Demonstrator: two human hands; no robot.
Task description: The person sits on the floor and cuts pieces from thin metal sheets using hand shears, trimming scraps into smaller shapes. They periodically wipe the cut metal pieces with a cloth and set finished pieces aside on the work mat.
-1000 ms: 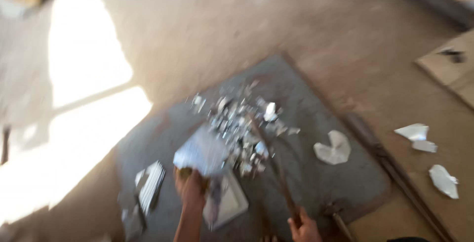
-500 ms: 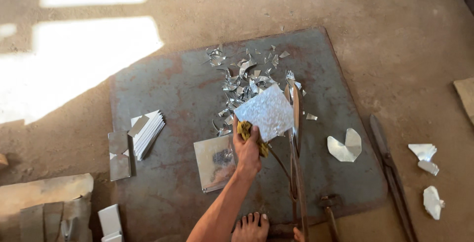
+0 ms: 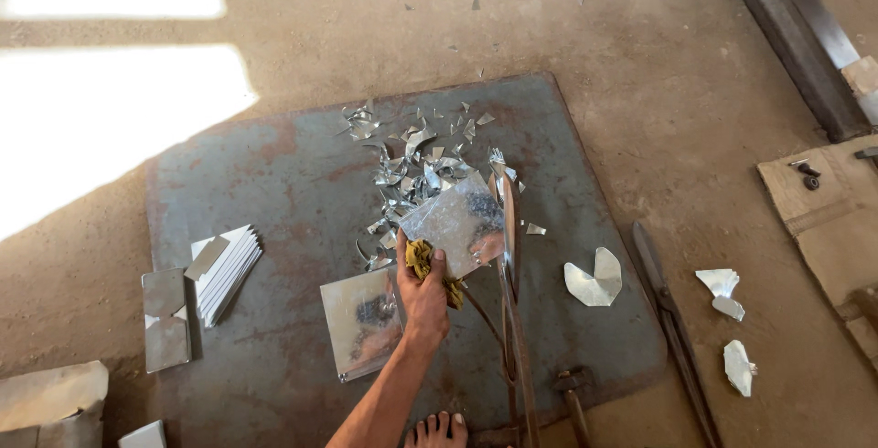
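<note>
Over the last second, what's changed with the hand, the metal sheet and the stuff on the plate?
The left hand, keeping its grip on the square metal sheet with a yellow rag, brought the sheet's edge against the long shears. A foot now shows at the bottom edge. The scrap pile, stacked blanks, flat sheet and heart-shaped piece stayed put on the steel plate.

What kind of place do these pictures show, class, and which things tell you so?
Probably a sheet-metal workshop floor: a steel plate on bare ground, metal offcuts, long shears, and a left hand holding a sheet.
</note>
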